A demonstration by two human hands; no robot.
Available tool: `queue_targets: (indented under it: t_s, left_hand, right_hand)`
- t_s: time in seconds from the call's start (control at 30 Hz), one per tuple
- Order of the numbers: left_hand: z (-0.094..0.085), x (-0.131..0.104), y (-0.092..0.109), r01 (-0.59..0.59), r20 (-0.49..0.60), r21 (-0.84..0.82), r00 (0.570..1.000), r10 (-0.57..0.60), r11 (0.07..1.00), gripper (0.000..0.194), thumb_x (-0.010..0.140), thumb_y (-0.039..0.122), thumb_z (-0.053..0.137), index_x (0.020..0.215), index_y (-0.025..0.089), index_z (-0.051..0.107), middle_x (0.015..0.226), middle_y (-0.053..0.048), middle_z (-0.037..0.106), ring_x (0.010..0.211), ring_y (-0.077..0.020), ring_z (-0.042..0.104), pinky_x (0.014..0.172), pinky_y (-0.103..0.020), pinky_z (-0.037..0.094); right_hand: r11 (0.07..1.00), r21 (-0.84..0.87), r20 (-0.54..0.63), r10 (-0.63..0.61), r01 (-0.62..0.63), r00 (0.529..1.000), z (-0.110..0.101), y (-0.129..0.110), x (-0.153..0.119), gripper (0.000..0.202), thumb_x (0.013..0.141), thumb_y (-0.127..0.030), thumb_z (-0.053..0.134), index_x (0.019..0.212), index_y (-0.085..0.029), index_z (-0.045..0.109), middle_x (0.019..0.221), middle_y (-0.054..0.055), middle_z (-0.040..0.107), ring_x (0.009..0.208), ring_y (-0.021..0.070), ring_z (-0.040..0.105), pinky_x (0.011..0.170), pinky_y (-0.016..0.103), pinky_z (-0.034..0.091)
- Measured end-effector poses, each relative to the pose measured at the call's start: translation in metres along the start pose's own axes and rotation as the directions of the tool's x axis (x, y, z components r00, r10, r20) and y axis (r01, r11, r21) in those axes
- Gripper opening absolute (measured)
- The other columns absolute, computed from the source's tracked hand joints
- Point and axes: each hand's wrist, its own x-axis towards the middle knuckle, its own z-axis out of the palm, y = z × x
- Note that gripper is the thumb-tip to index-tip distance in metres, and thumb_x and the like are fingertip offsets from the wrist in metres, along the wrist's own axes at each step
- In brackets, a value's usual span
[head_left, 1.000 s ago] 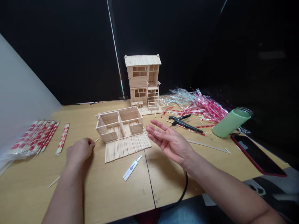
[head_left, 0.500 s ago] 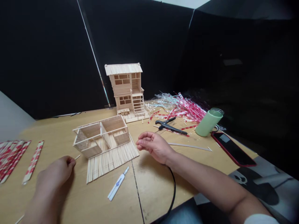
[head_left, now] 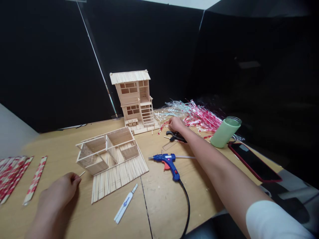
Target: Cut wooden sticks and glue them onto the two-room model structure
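My left hand (head_left: pixel 66 186) is closed, with a short wooden stick (head_left: pixel 82 173) pinched between thumb and finger. Just right of it stands a roofless model house (head_left: pixel 117 156) of thin sticks, with a slatted deck in front. My right hand (head_left: pixel 176 124) reaches to the back, its fingers curled down beside black-handled pliers (head_left: pixel 174 136); whatever is in its fingertips is hidden. A blue glue gun (head_left: pixel 168 161) with an orange trigger lies on its side, nozzle toward the house. A white craft knife (head_left: pixel 126 203) rests below the deck, its blade out.
A finished two-storey stick house (head_left: pixel 134 99) stands at the back. Red and clear wrappers (head_left: pixel 201 114) are heaped right of it. A green bottle (head_left: pixel 225 132) and a phone (head_left: pixel 254 162) sit at right. Wrapped chopsticks (head_left: pixel 15 172) lie at far left. The gun's cord (head_left: pixel 187 202) runs off the front edge.
My right hand has moved away from beside the roofless house, back and right to the pliers. The glue gun, hidden before, now shows. My left hand keeps its stick in about the same place.
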Motion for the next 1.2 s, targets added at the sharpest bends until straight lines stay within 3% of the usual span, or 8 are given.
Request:
queue_targets:
  t_s: [0.2,0.37,0.5,0.67,0.87,1.0,1.2]
  left_hand:
    - [-0.001,-0.003,-0.001,-0.033,-0.023,-0.047,0.999,0.032,0.998,0.031,0.092,0.043,0.039,0.093,0.025,0.064,0.101,-0.011,0.074,0.094,-0.0325,0.067,0.071,-0.039,0.045]
    - [-0.007,-0.011,0.002,-0.067,-0.045,-0.094,0.997,0.063,0.993,0.031,0.091,0.042,0.039,0.089,0.022,0.063,0.097,-0.017,0.073,0.092,-0.0366,0.067,0.071,-0.042,0.045]
    - [-0.012,-0.016,0.006,-0.066,-0.033,-0.065,0.997,0.064,0.996,0.032,0.092,0.041,0.037,0.089,0.022,0.062,0.100,-0.017,0.073,0.097,-0.0364,0.067,0.072,-0.042,0.045]
    - [-0.017,-0.020,0.010,-0.060,-0.038,-0.088,0.998,0.057,0.994,0.032,0.091,0.039,0.040,0.091,0.021,0.066,0.103,-0.018,0.073,0.098,-0.0373,0.067,0.073,-0.043,0.047]
    - [-0.020,-0.038,0.021,-0.023,-0.102,-0.077,0.995,0.015,0.997,0.034,0.093,0.033,0.038,0.097,0.017,0.068,0.108,-0.020,0.073,0.103,-0.0363,0.067,0.076,-0.041,0.045]
    - [-0.019,-0.043,0.024,-0.017,-0.172,-0.110,0.985,-0.002,0.994,0.035,0.094,0.029,0.036,0.102,0.016,0.066,0.104,-0.020,0.074,0.100,-0.0343,0.068,0.076,-0.039,0.045]
    - [-0.017,-0.045,0.024,-0.054,-0.285,-0.188,0.959,-0.002,0.981,0.031,0.096,0.029,0.038,0.103,0.017,0.066,0.102,-0.017,0.074,0.097,-0.0306,0.069,0.078,-0.037,0.044]
  right_hand:
    - [0.999,0.045,0.007,-0.002,0.002,1.000,0.014,0.002,0.014,0.033,0.096,-0.034,0.062,0.124,-0.017,0.061,0.125,0.010,0.062,0.105,0.0224,0.064,0.088,0.042,0.055]
    - [0.957,0.280,-0.164,-0.032,0.078,0.986,0.000,0.003,0.010,0.032,0.096,-0.035,0.061,0.122,-0.016,0.061,0.122,0.009,0.063,0.102,0.0223,0.064,0.087,0.043,0.056]
    - [0.834,0.517,-0.339,-0.008,0.193,0.941,-0.021,-0.002,0.001,0.029,0.097,-0.038,0.058,0.112,-0.014,0.063,0.106,0.007,0.068,0.089,0.0180,0.067,0.078,0.036,0.057]
    - [0.630,0.707,-0.400,-0.017,0.320,0.916,-0.037,-0.013,-0.023,0.029,0.086,-0.045,0.063,0.090,-0.016,0.060,0.086,0.007,0.071,0.074,0.0143,0.066,0.063,0.024,0.050]
    - [0.419,0.815,-0.368,-0.159,0.400,0.916,-0.034,-0.049,-0.077,0.047,0.065,-0.041,0.081,0.102,-0.021,0.061,0.079,0.003,0.072,0.069,0.0157,0.064,0.059,0.026,0.047]
    - [0.344,0.830,-0.324,-0.344,0.439,0.881,-0.030,-0.084,-0.118,0.058,0.071,-0.036,0.082,0.124,-0.024,0.061,0.082,0.004,0.075,0.072,0.0187,0.067,0.061,0.029,0.050]
    - [0.364,0.803,-0.269,-0.485,0.472,0.832,-0.021,-0.131,-0.153,0.033,0.079,-0.039,0.077,0.105,-0.020,0.070,0.083,0.007,0.077,0.069,0.0173,0.067,0.059,0.028,0.050]
